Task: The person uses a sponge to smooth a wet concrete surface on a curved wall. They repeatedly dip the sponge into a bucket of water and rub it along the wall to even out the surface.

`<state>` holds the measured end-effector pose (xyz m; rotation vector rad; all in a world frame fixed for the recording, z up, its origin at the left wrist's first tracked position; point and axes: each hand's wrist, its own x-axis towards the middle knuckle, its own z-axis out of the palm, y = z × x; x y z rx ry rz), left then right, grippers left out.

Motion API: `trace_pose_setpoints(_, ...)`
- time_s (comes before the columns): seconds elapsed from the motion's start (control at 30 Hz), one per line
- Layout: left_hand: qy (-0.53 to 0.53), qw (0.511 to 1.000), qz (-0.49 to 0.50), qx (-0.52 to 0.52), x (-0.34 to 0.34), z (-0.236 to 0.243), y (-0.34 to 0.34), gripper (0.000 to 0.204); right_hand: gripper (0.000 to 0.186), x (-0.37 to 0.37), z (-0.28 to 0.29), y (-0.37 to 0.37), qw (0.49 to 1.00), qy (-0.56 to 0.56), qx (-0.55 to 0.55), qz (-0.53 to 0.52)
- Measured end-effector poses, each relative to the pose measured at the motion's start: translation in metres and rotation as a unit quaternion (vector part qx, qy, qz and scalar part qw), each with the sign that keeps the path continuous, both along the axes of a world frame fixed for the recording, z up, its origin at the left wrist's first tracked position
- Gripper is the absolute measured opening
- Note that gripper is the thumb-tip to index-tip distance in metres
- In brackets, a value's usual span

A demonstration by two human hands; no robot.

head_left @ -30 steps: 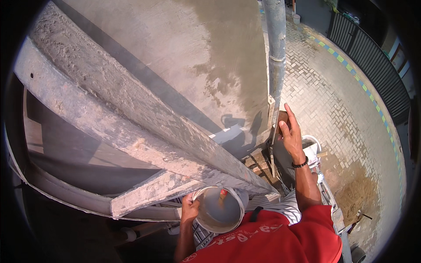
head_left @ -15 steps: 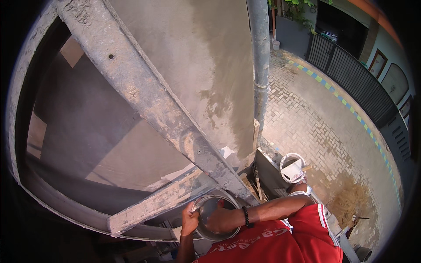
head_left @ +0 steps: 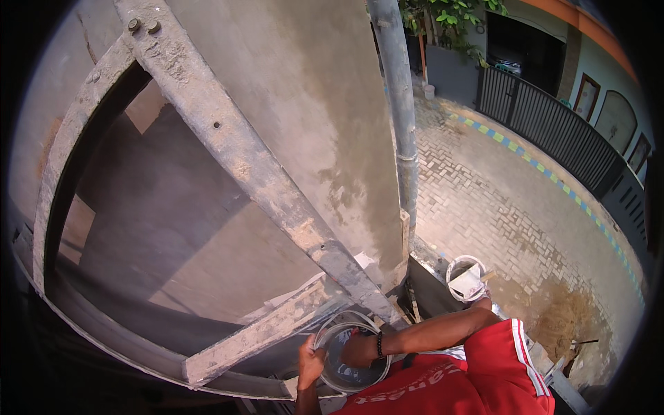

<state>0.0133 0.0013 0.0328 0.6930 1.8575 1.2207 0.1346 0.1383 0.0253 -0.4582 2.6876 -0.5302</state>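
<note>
A round bucket [head_left: 333, 379] with grey, wet-looking stuff inside stands at the bottom middle, close against my red shirt. My left hand [head_left: 311, 360] is closed on its left rim. Reaching into the bucket, my right hand [head_left: 360, 350] has curled fingers that are mostly hidden. A small red bit shows beside them, but what it belongs to is unclear. A black bead bracelet [head_left: 380, 344] circles the right wrist. Just beyond the bucket, a cement-spattered metal beam [head_left: 273, 194] meets a shorter crosspiece [head_left: 259, 335].
A plastered wall [head_left: 290, 90], partly damp, rises behind the beam. Beside it runs a grey pipe [head_left: 401, 104]. Below to the right are a white bucket [head_left: 456, 266] holding a pale flat piece, a sand heap [head_left: 564, 311] and a paved street [head_left: 484, 194]. A dark gate [head_left: 539, 111] stands across the street.
The view has shifted, so the beam and bucket appear further right and lower. Inside the bucket, my right hand has moved toward the far side, uncovering more grey contents. My left hand keeps the rim.
</note>
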Motion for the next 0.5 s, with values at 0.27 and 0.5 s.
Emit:
trace_pose_setpoints(0.27, 0.03, 0.998, -0.026, 0.047, 0.002, 0.0, 0.005, 0.052, 0.027, 0.032, 0.074, 0.05, 0.933, 0.041, -0.335, -0.125)
trace_pose_setpoints(0.5, 0.052, 0.998, -0.022, 0.042, -0.004, -0.012, -0.006, 0.056, 0.04, 0.143, 0.163, 0.121, 0.801, 0.259, -0.459, -0.284)
